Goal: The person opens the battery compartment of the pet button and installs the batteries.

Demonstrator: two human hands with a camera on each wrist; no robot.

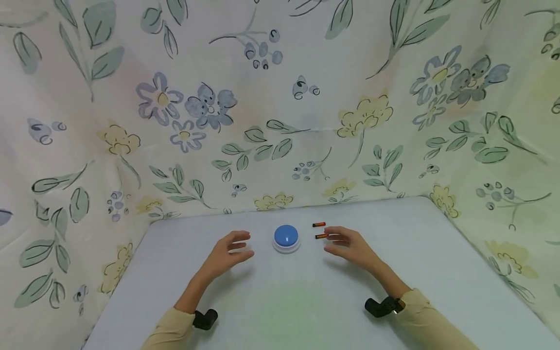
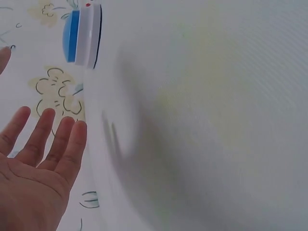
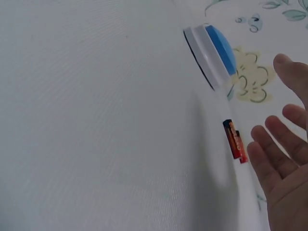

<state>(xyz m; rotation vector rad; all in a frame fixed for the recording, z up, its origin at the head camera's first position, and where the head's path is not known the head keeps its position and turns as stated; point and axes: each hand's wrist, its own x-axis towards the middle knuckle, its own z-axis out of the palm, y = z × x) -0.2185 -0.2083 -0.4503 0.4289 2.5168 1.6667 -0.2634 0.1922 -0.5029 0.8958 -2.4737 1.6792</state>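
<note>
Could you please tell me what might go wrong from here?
The near battery looks close to the right hand and, being cylindrical, might roll if brushed, perhaps into the far battery.
The button sits between that hand and the left hand, so either might press it by accident.
</note>
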